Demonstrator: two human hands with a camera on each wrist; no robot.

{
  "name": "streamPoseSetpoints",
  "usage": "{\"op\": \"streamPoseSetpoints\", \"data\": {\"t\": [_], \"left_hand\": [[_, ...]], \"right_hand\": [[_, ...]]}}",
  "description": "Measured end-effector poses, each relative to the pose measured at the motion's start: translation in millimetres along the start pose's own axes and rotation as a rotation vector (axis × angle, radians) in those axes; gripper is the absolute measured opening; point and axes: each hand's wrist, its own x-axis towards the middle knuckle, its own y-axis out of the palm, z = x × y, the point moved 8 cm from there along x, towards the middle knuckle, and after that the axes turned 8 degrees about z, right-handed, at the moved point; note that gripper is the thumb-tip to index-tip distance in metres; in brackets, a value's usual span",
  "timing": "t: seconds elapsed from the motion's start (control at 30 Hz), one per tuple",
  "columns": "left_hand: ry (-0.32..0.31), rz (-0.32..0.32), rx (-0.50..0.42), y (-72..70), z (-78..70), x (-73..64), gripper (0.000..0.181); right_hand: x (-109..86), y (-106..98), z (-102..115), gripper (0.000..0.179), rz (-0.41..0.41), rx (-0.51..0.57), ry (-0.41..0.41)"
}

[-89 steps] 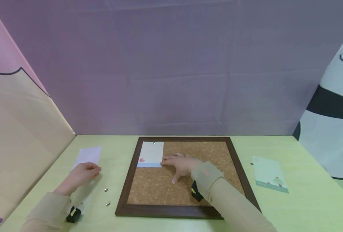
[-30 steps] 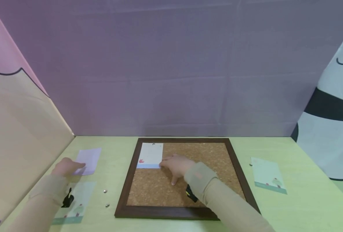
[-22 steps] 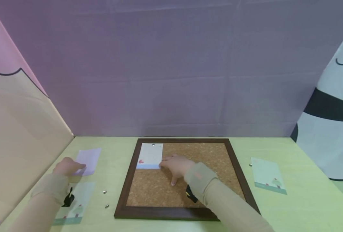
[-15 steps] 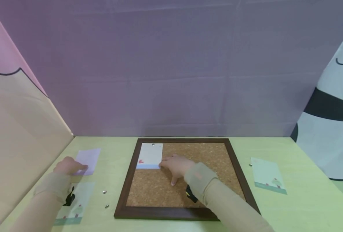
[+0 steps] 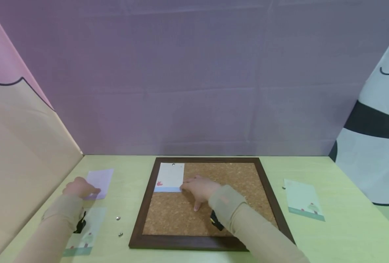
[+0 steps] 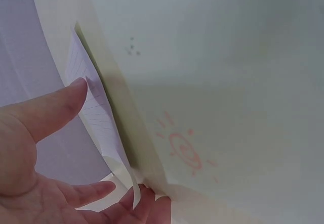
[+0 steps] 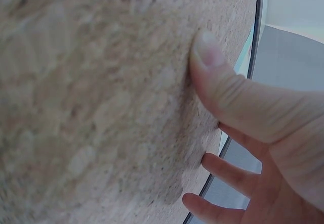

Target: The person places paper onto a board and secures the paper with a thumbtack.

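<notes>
My left hand (image 5: 80, 187) is at a lilac sheet of paper (image 5: 101, 179) on the left of the table. In the left wrist view the thumb rests on the lined paper (image 6: 98, 113), which bends up from the table, while the other fingers touch its curled lower edge. My right hand (image 5: 201, 187) lies spread on a framed cork board (image 5: 171, 215), fingertips at the lower right corner of a white note (image 5: 169, 177) with a red print. A small metal thumbtack (image 5: 173, 164) sits at the note's top edge. The right wrist view shows bare cork (image 7: 101, 107) below the thumb.
Two silver thumbtacks, one (image 5: 118, 218) behind the other (image 5: 120, 234), lie left of the board's dark frame (image 5: 187, 242). A pale green note (image 5: 89, 223) lies partly under my left wrist. Another green note (image 5: 302, 199) lies to the right, beside a tack (image 5: 283, 187). Fabric (image 5: 194, 80) hangs behind.
Since three seconds ago my left hand has moved left and back, exposing the green note, and its thumb has come onto the lilac paper, then slid slightly right. The right hand has barely moved.
</notes>
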Motion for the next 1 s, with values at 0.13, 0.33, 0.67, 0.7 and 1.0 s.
{"op": "streamPoseSetpoints", "data": {"t": [0.13,0.33,0.67,0.7,1.0], "left_hand": [[-0.001,0.004,0.001,1.0,-1.1,-0.4,0.077],[0.012,0.001,0.010,2.0,-0.4,3.3,0.078],[0.031,-0.016,0.012,1.0,-1.9,3.8,0.074],[0.033,-0.014,0.011,1.0,-2.0,3.8,0.074],[0.058,-0.014,0.022,0.7,2.2,9.2,0.074]], "right_hand": [[0.6,1.1,-0.3,0.078,0.002,0.002,0.001],[2.2,3.2,-1.5,0.078,0.005,0.004,0.007],[1.6,2.5,-1.1,0.078,-0.002,0.008,0.004],[1.4,2.1,-0.9,0.078,-0.005,0.006,0.003],[-0.3,0.4,0.4,0.078,-0.002,0.000,0.003]]}}
